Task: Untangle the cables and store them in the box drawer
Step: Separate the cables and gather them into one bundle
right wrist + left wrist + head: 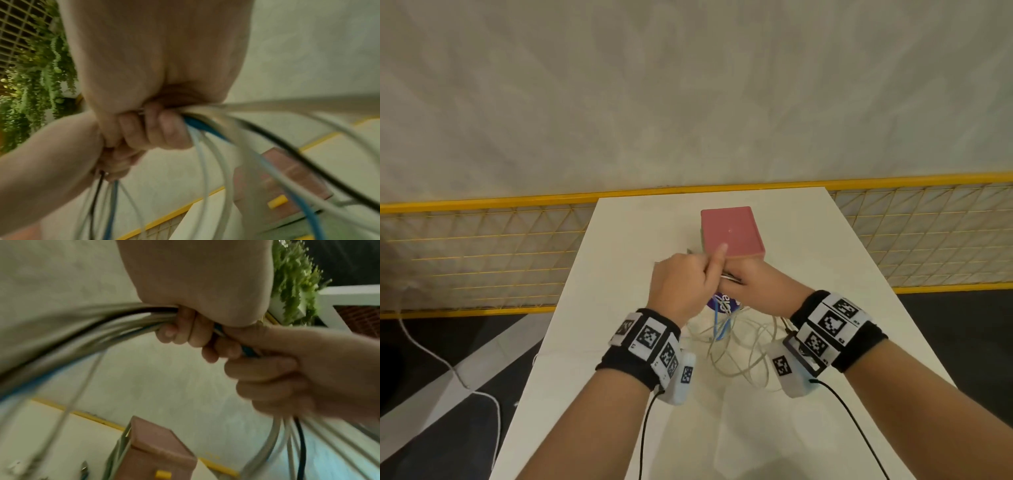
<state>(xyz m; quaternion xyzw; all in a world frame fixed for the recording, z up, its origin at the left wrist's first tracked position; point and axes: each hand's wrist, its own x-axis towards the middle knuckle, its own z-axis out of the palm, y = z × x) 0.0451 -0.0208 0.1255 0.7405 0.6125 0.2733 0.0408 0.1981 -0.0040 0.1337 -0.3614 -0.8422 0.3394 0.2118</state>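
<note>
Grey, blue and black cables (726, 329) hang bunched over the tabletop (825, 257), my left hand (681, 284) and right hand (760, 287) both fisted round them. Pink box (731, 233) waits just beyond; I see nothing stored yet, tangle unresolved.

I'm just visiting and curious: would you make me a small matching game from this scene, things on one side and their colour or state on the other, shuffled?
Things:
1. box
2. cables
3. left hand
4. fence rail

Colour or state:
a. yellow, running behind the table
b. pink, standing on the table beyond the hands
c. white, blue and black, hanging in loops between the wrists
d. fingers curled round the cable bundle, right next to the right hand

Pairs: 1-b, 2-c, 3-d, 4-a
</note>
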